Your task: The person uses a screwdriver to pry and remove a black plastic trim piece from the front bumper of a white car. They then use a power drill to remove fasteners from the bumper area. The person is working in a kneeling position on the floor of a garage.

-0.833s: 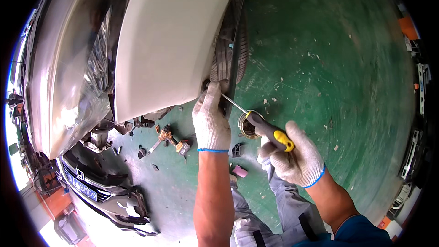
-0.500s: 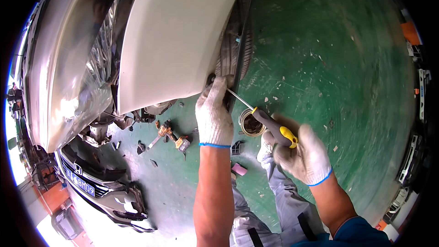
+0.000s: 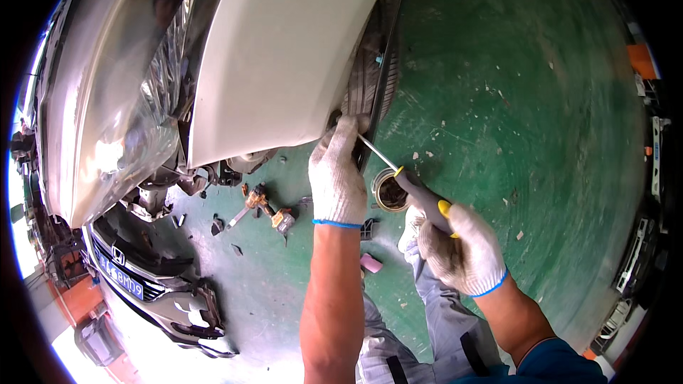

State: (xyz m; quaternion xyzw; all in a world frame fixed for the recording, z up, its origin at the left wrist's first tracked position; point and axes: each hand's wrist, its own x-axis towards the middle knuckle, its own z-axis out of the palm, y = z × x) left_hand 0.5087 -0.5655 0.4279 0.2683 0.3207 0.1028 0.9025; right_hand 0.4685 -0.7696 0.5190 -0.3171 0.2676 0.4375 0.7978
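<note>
My left hand (image 3: 338, 178), in a white knitted glove, is closed at the lower edge of the cream body panel (image 3: 277, 43); whatever is under its fingertips is hidden. A screwdriver (image 3: 416, 188) slants from those fingertips to my right hand (image 3: 455, 249), also gloved, which is shut on its grey-and-yellow handle with the thumb along it. The screwdriver's tip is hidden. Behind the panel's right edge are a dark strip and the treaded tyre (image 3: 366, 71). A glossy, translucent part (image 3: 99, 121) covers the left side, with crumpled silvery material beside it.
A detached bumper (image 3: 199, 320) lies on the green floor (image 3: 519, 135) at lower left. A power tool (image 3: 263, 210), a round tin (image 3: 391, 192), a pink item (image 3: 370, 263) and several dark fragments lie below my hands. Spare parts (image 3: 633, 256) line the right edge.
The view has shifted, so the panel sits further right and higher. My left hand appears slightly higher. My right thumb has moved onto the screwdriver handle, covering more of its yellow part.
</note>
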